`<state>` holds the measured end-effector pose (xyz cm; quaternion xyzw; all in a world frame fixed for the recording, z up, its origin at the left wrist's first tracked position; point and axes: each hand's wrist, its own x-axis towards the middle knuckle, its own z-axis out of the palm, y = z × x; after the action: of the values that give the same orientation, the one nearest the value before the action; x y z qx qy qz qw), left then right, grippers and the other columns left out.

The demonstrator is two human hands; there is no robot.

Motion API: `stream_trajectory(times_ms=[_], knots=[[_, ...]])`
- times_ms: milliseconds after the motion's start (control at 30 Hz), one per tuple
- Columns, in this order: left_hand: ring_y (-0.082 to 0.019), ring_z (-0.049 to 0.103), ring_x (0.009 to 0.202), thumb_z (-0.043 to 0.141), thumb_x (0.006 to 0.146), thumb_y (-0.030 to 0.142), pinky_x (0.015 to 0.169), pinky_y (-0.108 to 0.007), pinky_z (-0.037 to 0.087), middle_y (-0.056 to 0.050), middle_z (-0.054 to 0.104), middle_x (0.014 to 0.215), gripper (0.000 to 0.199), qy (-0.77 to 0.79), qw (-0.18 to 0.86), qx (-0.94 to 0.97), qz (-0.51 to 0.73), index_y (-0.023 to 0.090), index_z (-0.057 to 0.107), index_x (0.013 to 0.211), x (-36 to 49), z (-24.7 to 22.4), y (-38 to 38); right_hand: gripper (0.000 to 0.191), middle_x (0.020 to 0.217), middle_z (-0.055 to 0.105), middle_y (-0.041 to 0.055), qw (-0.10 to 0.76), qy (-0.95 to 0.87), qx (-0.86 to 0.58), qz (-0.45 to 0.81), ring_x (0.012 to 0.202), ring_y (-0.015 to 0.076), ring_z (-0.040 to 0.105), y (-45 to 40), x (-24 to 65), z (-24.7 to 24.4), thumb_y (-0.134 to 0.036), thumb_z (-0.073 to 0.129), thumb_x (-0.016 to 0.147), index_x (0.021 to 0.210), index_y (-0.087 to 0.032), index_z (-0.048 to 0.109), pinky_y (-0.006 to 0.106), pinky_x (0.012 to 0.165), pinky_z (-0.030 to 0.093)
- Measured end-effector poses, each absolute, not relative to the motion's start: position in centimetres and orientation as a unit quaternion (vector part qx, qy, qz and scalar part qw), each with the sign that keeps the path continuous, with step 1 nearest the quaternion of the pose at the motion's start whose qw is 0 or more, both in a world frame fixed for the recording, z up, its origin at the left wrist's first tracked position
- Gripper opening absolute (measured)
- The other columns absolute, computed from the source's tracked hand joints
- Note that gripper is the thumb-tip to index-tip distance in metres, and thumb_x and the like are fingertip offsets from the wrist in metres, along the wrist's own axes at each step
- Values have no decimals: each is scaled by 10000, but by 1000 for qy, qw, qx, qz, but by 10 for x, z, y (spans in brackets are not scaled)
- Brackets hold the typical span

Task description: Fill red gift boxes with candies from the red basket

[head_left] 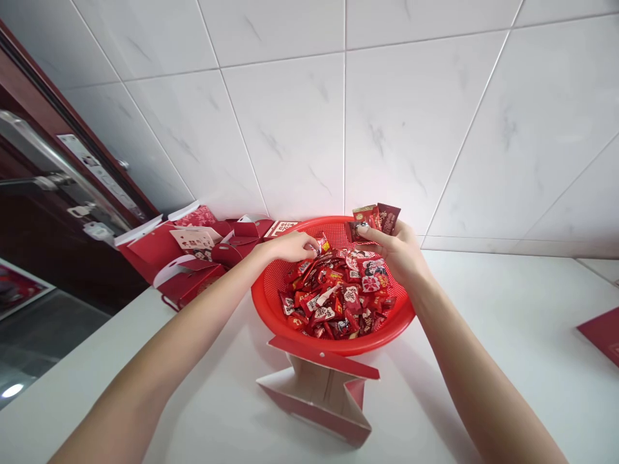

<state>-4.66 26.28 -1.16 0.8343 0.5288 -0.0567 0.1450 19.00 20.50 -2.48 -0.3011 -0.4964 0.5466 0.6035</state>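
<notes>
To gather the wrapped sweets [333, 303] well, pinch each one with your fingertips from the top of the pile, and lift it clear without dragging its neighbours over the rim; hold the full hand above the basket [264, 303], so a slipped sweet would drop back in; grip by the wrapper edges and only as firmly as the bunch needs, since the slick packets would probably slide if squeezed; your left hand [293, 247] reaches in at the far left side of the basket, its fingers curled and partly closed, the tips at a sweet there, though you cannot tell from this view whether they have hold of it; your right hand [405, 254], by the far right rim, is closed with the thumb against the fingers, holding a small fan of sweets [388, 218] upright; mind the open box [333, 415] on the white table [483, 341], just in front of the basket on your side, when moving either forearm; more red boxes [193, 248] stand to the left.
</notes>
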Motion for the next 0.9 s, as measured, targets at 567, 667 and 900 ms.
stream_trajectory(times_ms=[567, 667, 900], knots=[[-234, 681, 994, 752, 815, 356, 797, -264, 475, -74, 739, 1136, 435, 396, 159, 896, -123, 197, 707, 1218, -18, -10, 192, 517, 984, 786, 70, 568, -530, -290, 559, 880, 223, 744, 204, 191, -27, -346, 930, 644, 1080, -167, 717, 413, 878, 623], [-239, 682, 911, 726, 814, 254, 708, -275, 448, -75, 739, 1039, 200, 413, 112, 892, -143, 182, 727, 1000, -14, -15, 190, 544, 995, 781, 71, 569, -537, -282, 555, 884, 228, 740, 203, 190, -28, -339, 938, 631, 1095, -171, 710, 407, 858, 627], [-251, 697, 917, 595, 882, 171, 718, -283, 437, -72, 771, 1010, 206, 472, 86, 877, -39, 213, 726, 1036, -25, -20, 200, 432, 1046, 780, 55, 545, -545, -257, 583, 933, 228, 742, 193, 195, -31, -359, 905, 712, 1070, -212, 713, 391, 862, 637]])
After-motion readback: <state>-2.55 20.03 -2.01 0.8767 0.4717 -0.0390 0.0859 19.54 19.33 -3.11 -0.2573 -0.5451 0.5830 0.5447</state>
